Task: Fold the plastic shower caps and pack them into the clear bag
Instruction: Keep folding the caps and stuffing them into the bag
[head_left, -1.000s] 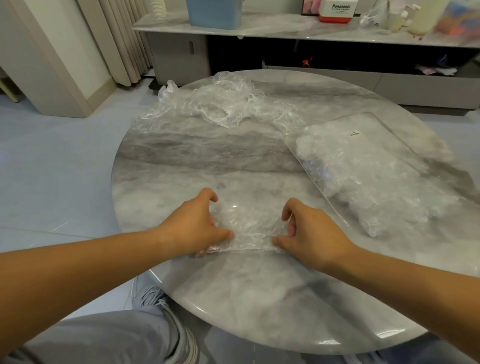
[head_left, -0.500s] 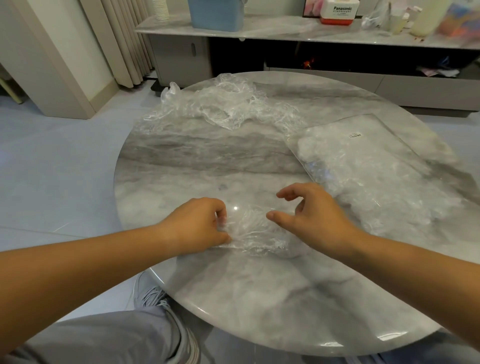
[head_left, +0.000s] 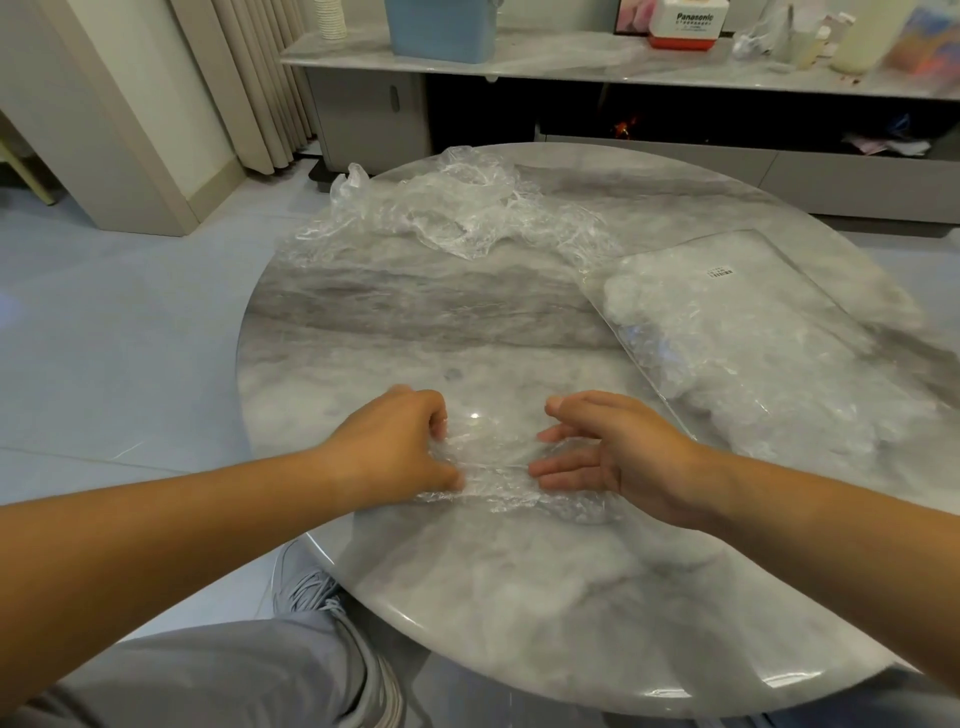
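Grey-veined marble makes up the round surface (head_left: 467, 597), with a low console (head_left: 571, 62) behind it carrying a blue bin (head_left: 441, 26) and a Panasonic box (head_left: 688, 23); curtains (head_left: 260, 78) hang at the far left. Near the front edge lies a crumpled plastic shower cap (head_left: 498, 467), stretched between both hands. The left hand (head_left: 389, 447) grips the cap's left end, fingers (head_left: 434, 415) curled over the plastic and thumb pressing it down. The right hand (head_left: 634, 457) rests on the cap's right end with its fingers straight and slightly spread, pointing left. A pile of loose shower caps (head_left: 457, 208) sits at the far edge. The clear bag (head_left: 753, 338), partly filled with caps and bearing a small label (head_left: 721, 272), lies flat to the right.
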